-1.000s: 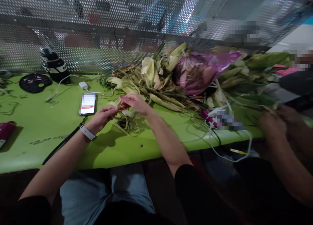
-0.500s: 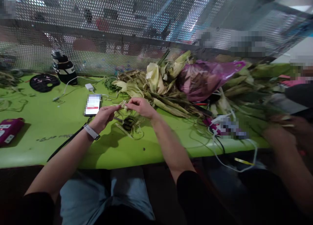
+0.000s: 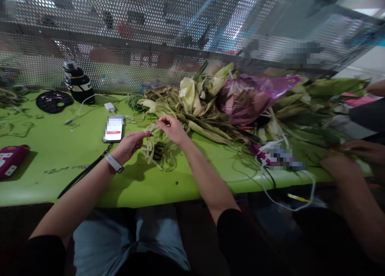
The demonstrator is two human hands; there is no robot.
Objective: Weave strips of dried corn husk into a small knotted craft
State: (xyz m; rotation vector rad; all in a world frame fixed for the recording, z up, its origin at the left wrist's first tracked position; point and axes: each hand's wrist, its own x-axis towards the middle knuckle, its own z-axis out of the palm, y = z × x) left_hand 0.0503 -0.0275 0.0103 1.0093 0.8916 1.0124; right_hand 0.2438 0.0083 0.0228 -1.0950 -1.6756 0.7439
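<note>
Over the green table [image 3: 192, 176], my left hand [image 3: 130, 146] is closed in a pinch on thin, pale husk strips [image 3: 148, 146] that dangle from the fingertips. Slightly farther back, my right hand [image 3: 173, 128] pinches the upper end of the strips with thumb and forefinger. A short stretch of strip runs between both hands. Below them, dark-handled scissors [image 3: 158, 151] lie partly hidden among loose strips. Just behind my right hand rises a heap of dried corn husks [image 3: 171, 97]. A lit phone [image 3: 113, 128] lies beyond my left wrist, its strap trailing toward the table's front edge.
A pink plastic bag [image 3: 243, 99] of husks sits on the heap. At the back left stand a black bottle [image 3: 78, 83] and a black fan-shaped piece [image 3: 54, 101]. A purple box [image 3: 12, 160] is far left. White cables [image 3: 288, 206] hang over the front edge near another person's hands [image 3: 343, 164].
My right hand has moved slightly up and away from my left, widening the gap between them. More of the pale strips now hangs beneath my left fingers.
</note>
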